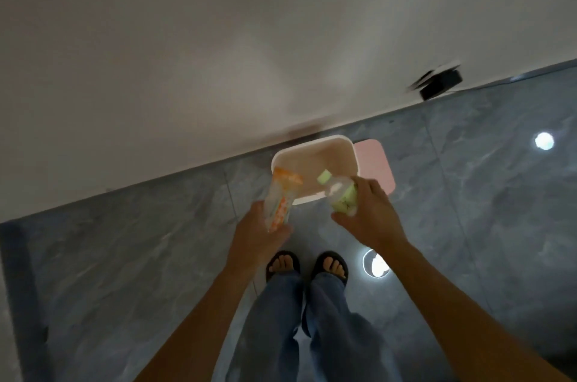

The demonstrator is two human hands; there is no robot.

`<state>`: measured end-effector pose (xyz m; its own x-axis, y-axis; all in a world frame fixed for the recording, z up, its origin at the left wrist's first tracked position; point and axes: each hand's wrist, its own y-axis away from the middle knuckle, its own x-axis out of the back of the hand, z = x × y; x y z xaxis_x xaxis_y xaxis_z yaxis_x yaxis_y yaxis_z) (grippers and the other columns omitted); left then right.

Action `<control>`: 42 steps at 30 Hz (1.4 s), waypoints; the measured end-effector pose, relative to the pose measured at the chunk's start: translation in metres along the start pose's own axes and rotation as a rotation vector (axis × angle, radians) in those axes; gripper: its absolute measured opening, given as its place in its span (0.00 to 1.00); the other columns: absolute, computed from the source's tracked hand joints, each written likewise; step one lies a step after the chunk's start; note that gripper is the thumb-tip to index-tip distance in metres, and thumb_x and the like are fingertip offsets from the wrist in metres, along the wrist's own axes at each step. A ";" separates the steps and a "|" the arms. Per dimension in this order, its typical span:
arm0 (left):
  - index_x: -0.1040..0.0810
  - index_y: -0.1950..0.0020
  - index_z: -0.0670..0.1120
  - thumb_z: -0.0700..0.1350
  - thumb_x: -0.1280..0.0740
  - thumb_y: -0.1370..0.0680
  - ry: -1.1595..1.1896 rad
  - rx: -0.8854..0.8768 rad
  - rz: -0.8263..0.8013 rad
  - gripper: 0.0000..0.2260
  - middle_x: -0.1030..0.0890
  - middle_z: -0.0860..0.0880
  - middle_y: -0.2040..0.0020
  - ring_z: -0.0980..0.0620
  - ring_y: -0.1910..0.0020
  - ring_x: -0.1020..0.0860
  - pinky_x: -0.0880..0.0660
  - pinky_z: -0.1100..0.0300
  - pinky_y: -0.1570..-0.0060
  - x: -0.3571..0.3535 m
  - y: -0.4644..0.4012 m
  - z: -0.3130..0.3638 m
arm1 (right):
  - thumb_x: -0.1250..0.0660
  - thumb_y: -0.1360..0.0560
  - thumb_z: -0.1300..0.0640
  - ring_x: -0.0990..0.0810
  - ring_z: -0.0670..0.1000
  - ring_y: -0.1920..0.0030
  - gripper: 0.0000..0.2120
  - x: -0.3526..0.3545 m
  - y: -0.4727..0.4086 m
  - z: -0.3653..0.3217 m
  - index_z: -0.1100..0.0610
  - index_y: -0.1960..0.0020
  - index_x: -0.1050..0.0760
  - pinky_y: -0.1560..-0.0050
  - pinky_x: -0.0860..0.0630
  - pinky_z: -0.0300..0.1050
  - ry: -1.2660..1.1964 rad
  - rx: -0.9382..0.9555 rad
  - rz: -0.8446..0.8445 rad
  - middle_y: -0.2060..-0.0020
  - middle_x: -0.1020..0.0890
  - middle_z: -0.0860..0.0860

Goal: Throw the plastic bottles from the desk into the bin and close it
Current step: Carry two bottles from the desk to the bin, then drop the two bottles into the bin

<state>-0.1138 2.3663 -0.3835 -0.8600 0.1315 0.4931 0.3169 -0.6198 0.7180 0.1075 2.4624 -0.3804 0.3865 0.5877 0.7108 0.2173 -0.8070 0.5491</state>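
Over the open bin (313,160), left hand (260,233) grips an orange-labelled bottle (281,199), right hand (370,213) a green-labelled bottle (340,194).

Dim room — pale wall (187,53) meets glossy grey tiled floor (468,194).

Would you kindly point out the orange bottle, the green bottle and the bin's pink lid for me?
orange bottle (281,200): head view, on its labelled body.
green bottle (342,195): head view, on its clear body above the label.
pink lid (374,166): head view, on its flat top.
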 end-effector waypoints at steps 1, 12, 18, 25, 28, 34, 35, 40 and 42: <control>0.30 0.42 0.59 0.63 0.30 0.35 0.012 -0.016 0.030 0.24 0.21 0.57 0.54 0.59 0.59 0.19 0.22 0.62 0.68 -0.009 -0.022 -0.001 | 0.23 0.34 0.46 0.24 0.57 0.44 0.39 -0.013 -0.021 0.004 0.53 0.29 0.36 0.47 0.22 0.53 0.029 0.025 0.009 0.40 0.26 0.54; 0.32 0.35 0.54 0.59 0.30 0.28 -0.129 -0.318 0.268 0.25 0.25 0.54 0.42 0.53 0.46 0.24 0.27 0.60 0.58 -0.081 -0.161 -0.035 | 0.26 0.33 0.51 0.32 0.58 0.31 0.41 -0.131 -0.198 0.055 0.47 0.24 0.40 0.38 0.27 0.56 0.408 0.301 -0.052 0.29 0.32 0.52; 0.34 0.31 0.54 0.61 0.32 0.30 -0.199 -0.433 0.381 0.30 0.26 0.52 0.40 0.51 0.40 0.27 0.37 0.72 0.59 -0.095 -0.165 -0.040 | 0.26 0.31 0.51 0.27 0.60 0.32 0.42 -0.165 -0.242 0.076 0.48 0.23 0.43 0.41 0.22 0.56 0.519 0.270 -0.210 0.25 0.37 0.52; 0.31 0.34 0.49 0.58 0.32 0.30 -0.313 -0.501 0.443 0.27 0.27 0.51 0.42 0.48 0.39 0.29 0.38 0.72 0.54 -0.098 -0.168 -0.040 | 0.31 0.25 0.49 0.29 0.59 0.30 0.32 -0.175 -0.252 0.090 0.47 0.24 0.39 0.35 0.28 0.54 0.520 0.230 -0.273 0.27 0.32 0.53; 0.32 0.33 0.49 0.54 0.29 0.30 -0.365 -0.518 0.454 0.28 0.26 0.48 0.42 0.46 0.40 0.29 0.34 0.62 0.49 -0.096 -0.167 -0.034 | 0.32 0.24 0.52 0.26 0.60 0.34 0.23 -0.162 -0.245 0.085 0.53 0.30 0.30 0.43 0.28 0.51 0.432 0.141 -0.304 0.33 0.26 0.56; 0.34 0.30 0.53 0.53 0.28 0.29 -0.397 -0.548 0.273 0.29 0.27 0.51 0.37 0.47 0.40 0.25 0.24 0.53 0.52 -0.100 -0.169 0.000 | 0.39 0.20 0.46 0.20 0.58 0.40 0.19 -0.116 -0.189 0.076 0.51 0.31 0.28 0.42 0.23 0.48 0.342 0.253 -0.217 0.36 0.21 0.53; 0.33 0.30 0.53 0.52 0.28 0.29 -0.397 -0.561 0.234 0.29 0.27 0.51 0.37 0.47 0.40 0.25 0.24 0.54 0.53 -0.104 -0.173 0.006 | 0.40 0.19 0.47 0.19 0.58 0.42 0.18 -0.111 -0.177 0.076 0.51 0.32 0.27 0.43 0.21 0.49 0.356 0.310 -0.189 0.37 0.20 0.54; 0.29 0.34 0.47 0.55 0.28 0.30 -0.558 -0.607 0.165 0.27 0.21 0.47 0.42 0.47 0.44 0.22 0.26 0.56 0.49 -0.127 -0.216 0.023 | 0.37 0.21 0.52 0.17 0.56 0.54 0.10 -0.108 -0.126 0.093 0.51 0.42 0.23 0.53 0.21 0.51 0.360 0.511 0.084 0.52 0.17 0.52; 0.30 0.34 0.49 0.56 0.29 0.29 -0.611 -0.578 0.134 0.27 0.21 0.48 0.41 0.48 0.44 0.22 0.24 0.53 0.47 -0.138 -0.233 0.020 | 0.39 0.20 0.52 0.19 0.54 0.50 0.09 -0.117 -0.120 0.106 0.52 0.45 0.22 0.44 0.25 0.50 0.338 0.542 0.125 0.50 0.17 0.50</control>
<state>-0.0605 2.5085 -0.6093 -0.4105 0.3203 0.8538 0.0033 -0.9358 0.3526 0.1315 2.4843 -0.5755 0.1542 0.4021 0.9025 0.6443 -0.7334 0.2167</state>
